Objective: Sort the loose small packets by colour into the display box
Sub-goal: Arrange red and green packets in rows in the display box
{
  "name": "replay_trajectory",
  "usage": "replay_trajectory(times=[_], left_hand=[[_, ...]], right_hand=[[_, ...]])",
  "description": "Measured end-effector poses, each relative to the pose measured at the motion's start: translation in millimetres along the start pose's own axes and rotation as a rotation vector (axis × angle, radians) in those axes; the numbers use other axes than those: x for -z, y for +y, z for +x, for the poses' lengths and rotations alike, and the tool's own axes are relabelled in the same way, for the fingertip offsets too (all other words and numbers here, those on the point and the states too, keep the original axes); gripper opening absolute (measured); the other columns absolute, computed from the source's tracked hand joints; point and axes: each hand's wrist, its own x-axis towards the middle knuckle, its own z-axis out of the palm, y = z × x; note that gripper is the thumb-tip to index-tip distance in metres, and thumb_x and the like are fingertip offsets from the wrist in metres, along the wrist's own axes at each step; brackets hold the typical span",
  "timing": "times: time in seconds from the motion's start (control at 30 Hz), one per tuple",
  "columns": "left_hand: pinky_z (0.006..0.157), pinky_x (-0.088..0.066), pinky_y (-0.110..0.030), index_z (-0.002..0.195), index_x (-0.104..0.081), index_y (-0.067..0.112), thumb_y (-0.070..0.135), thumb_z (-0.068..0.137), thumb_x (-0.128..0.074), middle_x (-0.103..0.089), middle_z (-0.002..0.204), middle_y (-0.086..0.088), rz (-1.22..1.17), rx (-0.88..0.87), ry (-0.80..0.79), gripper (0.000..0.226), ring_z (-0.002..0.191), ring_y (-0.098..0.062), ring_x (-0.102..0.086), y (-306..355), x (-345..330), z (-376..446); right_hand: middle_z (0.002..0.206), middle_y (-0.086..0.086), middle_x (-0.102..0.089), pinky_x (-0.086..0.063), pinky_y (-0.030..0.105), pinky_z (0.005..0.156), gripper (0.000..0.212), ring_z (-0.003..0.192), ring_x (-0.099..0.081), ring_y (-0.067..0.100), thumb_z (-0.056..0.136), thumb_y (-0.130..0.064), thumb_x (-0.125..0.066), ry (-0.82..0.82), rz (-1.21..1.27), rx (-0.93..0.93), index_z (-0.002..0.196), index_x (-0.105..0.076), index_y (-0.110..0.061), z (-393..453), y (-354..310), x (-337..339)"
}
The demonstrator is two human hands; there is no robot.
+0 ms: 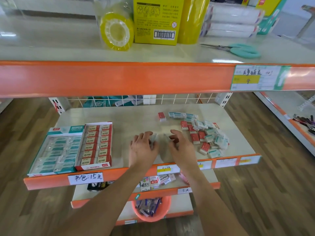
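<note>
On the middle shelf (136,116) a display box (56,130) at the left holds teal packets in its left half (58,154) and red packets in its right half (97,145). A pile of loose red and teal packets (206,137) lies at the right, with one red packet (161,116) apart behind it. My left hand (143,149) grips a small pale packet (154,139) near the shelf's middle. My right hand (180,145) hovers just right of it with curled fingers; blur hides what it holds.
The upper shelf carries a yellow tape roll (117,31), a yellow box (156,21) and teal scissors (238,49). Lower shelves hold small cartons (153,182) and an orange basket (150,208). An orange shelf lip (51,181) with price tags runs along the front.
</note>
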Motion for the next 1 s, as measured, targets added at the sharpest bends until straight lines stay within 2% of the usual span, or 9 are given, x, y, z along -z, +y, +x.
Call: replay_trajectory(times=[0.07, 0.17, 0.3, 0.43, 0.53, 0.67, 0.73, 0.87, 1.0], left_hand=[[0.086, -0.041, -0.036, 0.117, -0.060, 0.019, 0.020, 0.083, -0.054, -0.065, 0.089, 0.002, -0.018, -0.006, 0.020, 0.035, 0.094, -0.021, -0.053, 0.4, 0.1, -0.6], [0.083, -0.043, -0.035, 0.117, -0.061, 0.018, 0.017, 0.082, -0.053, -0.067, 0.085, 0.000, -0.029, -0.018, 0.016, 0.036, 0.090, -0.021, -0.055, 1.3, 1.4, -1.9], [0.084, -0.045, -0.037, 0.116, -0.063, 0.018, 0.019, 0.082, -0.053, -0.065, 0.077, 0.000, -0.032, -0.013, -0.011, 0.035, 0.082, -0.021, -0.056, 1.0, 2.4, -2.5], [0.078, -0.046, -0.039, 0.092, -0.068, 0.018, 0.022, 0.082, -0.046, -0.062, 0.072, 0.004, 0.005, -0.011, -0.009, 0.024, 0.071, -0.017, -0.054, -2.3, -1.6, -2.0], [0.079, -0.046, -0.037, 0.100, -0.067, 0.017, 0.013, 0.077, -0.053, -0.061, 0.095, 0.001, 0.018, -0.045, 0.023, 0.027, 0.088, -0.021, -0.055, -6.2, -3.5, -0.5], [0.098, -0.033, -0.037, 0.128, -0.057, 0.024, 0.010, 0.078, -0.056, -0.056, 0.129, 0.006, 0.070, -0.225, -0.119, 0.051, 0.121, -0.018, -0.042, -5.0, -2.0, 1.5], [0.100, -0.030, -0.035, 0.129, -0.055, 0.026, 0.014, 0.083, -0.055, -0.058, 0.126, 0.008, 0.077, -0.236, -0.149, 0.048, 0.122, -0.016, -0.040, -4.0, -1.7, 2.0], [0.099, -0.031, -0.035, 0.124, -0.059, 0.023, 0.033, 0.084, -0.050, -0.060, 0.119, 0.006, 0.090, -0.193, -0.080, 0.042, 0.118, -0.018, -0.044, -5.1, -1.9, 0.6], [0.097, -0.034, -0.036, 0.126, -0.055, 0.024, 0.027, 0.078, -0.055, -0.060, 0.116, 0.003, 0.106, -0.107, -0.059, 0.048, 0.115, -0.020, -0.044, -4.7, -2.7, 1.0]], right_hand=[[0.086, -0.012, -0.067, -0.051, 0.027, 0.066, 0.033, 0.072, -0.061, 0.007, 0.097, -0.016, -0.051, -0.005, 0.022, -0.001, 0.128, -0.057, -0.025, -1.7, 0.5, 1.8], [0.099, -0.011, -0.068, -0.051, 0.022, 0.071, 0.036, 0.083, -0.064, 0.008, 0.097, -0.009, -0.048, 0.001, 0.011, 0.025, 0.129, -0.058, -0.022, -2.3, 0.4, 1.0], [0.112, -0.007, -0.068, -0.053, 0.026, 0.079, 0.032, 0.095, -0.064, 0.011, 0.098, -0.011, -0.050, 0.042, -0.014, 0.039, 0.128, -0.059, -0.019, -1.1, 0.6, -1.0], [0.116, -0.007, -0.066, -0.051, 0.023, 0.080, 0.039, 0.102, -0.063, 0.011, 0.093, -0.006, -0.051, 0.044, -0.068, 0.053, 0.129, -0.058, -0.019, 0.2, 1.3, -1.5], [0.118, -0.007, -0.065, -0.046, 0.016, 0.078, 0.047, 0.105, -0.061, 0.011, 0.087, -0.001, -0.053, 0.043, -0.108, 0.075, 0.130, -0.058, -0.019, -0.6, 1.5, -1.5], [0.122, -0.007, -0.063, -0.041, 0.012, 0.084, 0.056, 0.109, -0.057, 0.010, 0.080, -0.002, -0.057, 0.000, -0.130, 0.088, 0.133, -0.056, -0.021, 0.3, 0.6, -0.6], [0.122, -0.008, -0.063, -0.040, 0.013, 0.085, 0.057, 0.109, -0.055, 0.010, 0.079, -0.005, -0.058, -0.025, -0.133, 0.083, 0.134, -0.055, -0.022, 0.9, -0.8, -0.5], [0.118, -0.008, -0.063, -0.042, 0.017, 0.084, 0.055, 0.108, -0.055, 0.011, 0.080, -0.014, -0.062, -0.016, -0.137, 0.079, 0.133, -0.056, -0.022, 0.8, -1.2, -0.7], [0.115, -0.004, -0.064, -0.045, 0.020, 0.082, 0.052, 0.107, -0.055, 0.014, 0.082, -0.010, -0.061, -0.007, -0.144, 0.079, 0.132, -0.056, -0.021, 0.4, -0.6, 0.0]])
